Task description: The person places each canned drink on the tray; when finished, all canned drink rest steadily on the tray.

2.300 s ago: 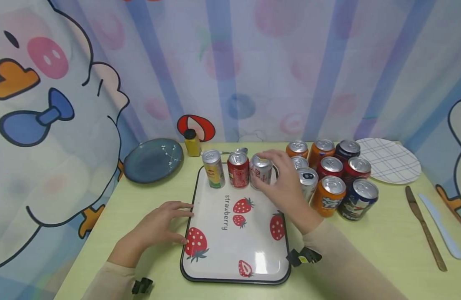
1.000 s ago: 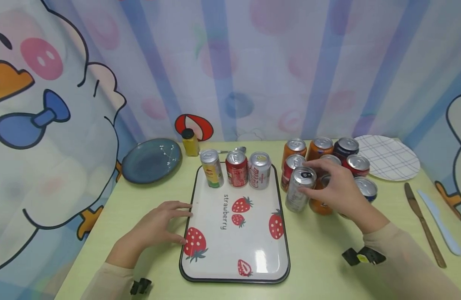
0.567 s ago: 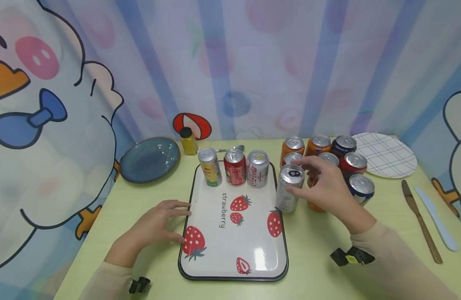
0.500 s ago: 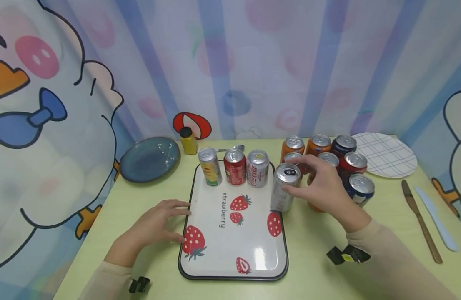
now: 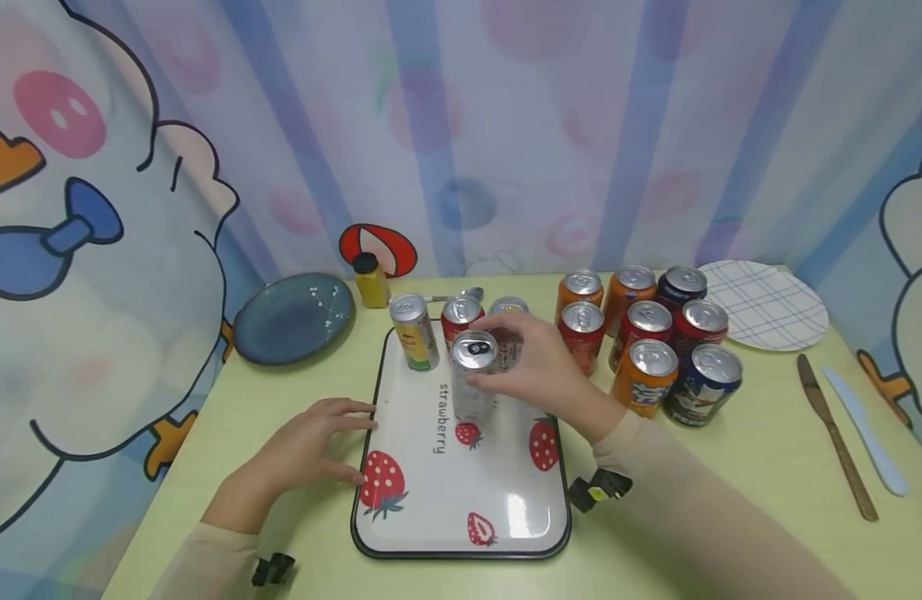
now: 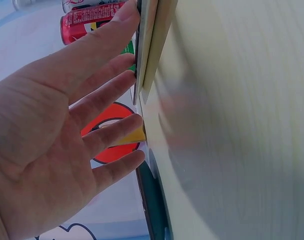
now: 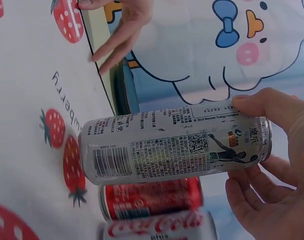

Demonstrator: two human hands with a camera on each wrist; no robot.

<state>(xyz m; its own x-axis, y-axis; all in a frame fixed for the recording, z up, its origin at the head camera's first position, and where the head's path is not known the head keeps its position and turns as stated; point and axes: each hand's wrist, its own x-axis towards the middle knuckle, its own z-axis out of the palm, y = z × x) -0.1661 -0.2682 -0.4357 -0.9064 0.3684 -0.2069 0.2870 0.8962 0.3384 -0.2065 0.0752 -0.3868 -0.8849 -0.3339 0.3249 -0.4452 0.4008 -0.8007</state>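
My right hand [image 5: 539, 367] grips a slim white drink can [image 7: 157, 145] near its top, thumb on one side and fingers on the other. The can stands nearly upright over the strawberry-print tray [image 5: 431, 508]; I cannot tell whether its base touches. Behind it along the tray's far edge are a yellow-and-silver can [image 5: 416, 337], a red can [image 5: 461, 312] and a white Coca-Cola can [image 5: 509, 306], the last two partly hidden. My left hand [image 5: 303, 446] rests at the tray's left edge, its fingers extended and spread in the left wrist view.
Several cans, among them an orange can [image 5: 644, 379] and a dark blue can [image 5: 704, 387], stand grouped right of the tray. A checked plate [image 5: 769, 304], a brown knife [image 5: 836, 437] and a pale blue knife [image 5: 866, 433] lie farther right. A dark plate [image 5: 292, 321] and yellow bottle [image 5: 371, 283] are back left.
After leaving the white Coca-Cola can on the tray, my right hand took the slim white can from the group and carried it left over the tray. My left hand stayed at the edge.
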